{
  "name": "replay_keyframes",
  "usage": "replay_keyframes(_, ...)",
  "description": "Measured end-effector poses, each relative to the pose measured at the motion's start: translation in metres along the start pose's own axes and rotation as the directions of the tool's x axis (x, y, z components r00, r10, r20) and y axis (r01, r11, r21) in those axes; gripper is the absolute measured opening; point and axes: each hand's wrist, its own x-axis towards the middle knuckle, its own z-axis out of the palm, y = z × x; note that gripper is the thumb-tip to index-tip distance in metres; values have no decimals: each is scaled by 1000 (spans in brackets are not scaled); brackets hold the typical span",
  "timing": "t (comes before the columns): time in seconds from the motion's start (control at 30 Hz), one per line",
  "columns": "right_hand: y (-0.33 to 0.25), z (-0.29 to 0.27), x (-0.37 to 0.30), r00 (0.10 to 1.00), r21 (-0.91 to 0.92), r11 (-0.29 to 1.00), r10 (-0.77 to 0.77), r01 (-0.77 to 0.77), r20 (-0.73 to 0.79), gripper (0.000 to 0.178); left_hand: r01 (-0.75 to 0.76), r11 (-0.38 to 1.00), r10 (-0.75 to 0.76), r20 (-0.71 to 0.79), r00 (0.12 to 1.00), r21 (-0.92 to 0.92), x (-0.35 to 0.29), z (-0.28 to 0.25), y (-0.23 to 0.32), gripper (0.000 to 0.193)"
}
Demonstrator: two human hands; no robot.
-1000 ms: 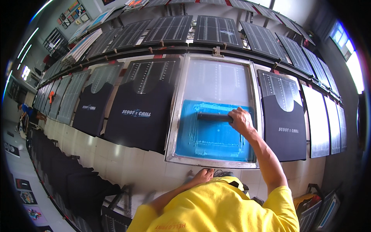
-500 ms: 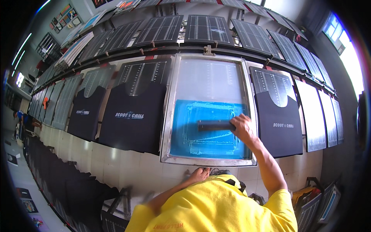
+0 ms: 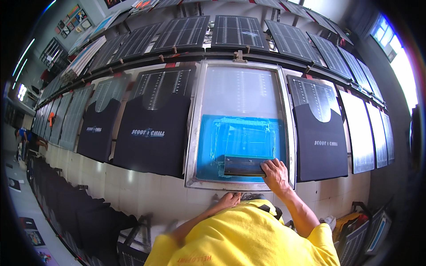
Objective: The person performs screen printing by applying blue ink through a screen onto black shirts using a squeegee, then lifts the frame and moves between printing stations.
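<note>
Nearer the front edge of the one screen frame than half a second ago, the single squeegee and right hand have come down the blue area. Leftmost, two dark shirts lie beyond the frame's left edge. Just outside the front edge, the left hand has curled fingers; whether it grips anything, I cannot tell. The squeegee's long axis runs crosswise, its free end pointing left. Clamped on its right end, the right hand reaches up-left from the lower right. One dark shirt lies rightmost.

Screen-printing workshop: framed screen, dark platens
</note>
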Motion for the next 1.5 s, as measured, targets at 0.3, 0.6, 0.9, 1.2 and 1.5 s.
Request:
replay_keyframes(0.3, -11, -7, 9, 1000, 66, 998, -7, 6, 14, 36, 326, 901, -270, 216, 938, -287, 5, -8, 10, 49)
replay_keyframes(0.6, -18, 3, 4, 999, 21, 1000, 21, -22, 31, 39, 374, 807, -253, 304, 919, -458, 0, -8, 16, 48)
replay_keyframes(0.9, -20, -3, 10, 1000, 19, 1000, 7, -8, 28, 43, 127, 912, -89, 113, 990, -391, -7, -6, -2, 51)
replay_keyframes(1.2, -42, -9, -3, 994, 33, 999, -13, 10, 112, 47, 289, 786, -219, 191, 957, -546, -5, -7, 10, 47)
replay_keyframes(1.5, -37, -17, 29, 999, 165, 986, 16, -20, 29, 34, 425, 594, -285, 316, 905, -683, -10, -17, 29, 40)
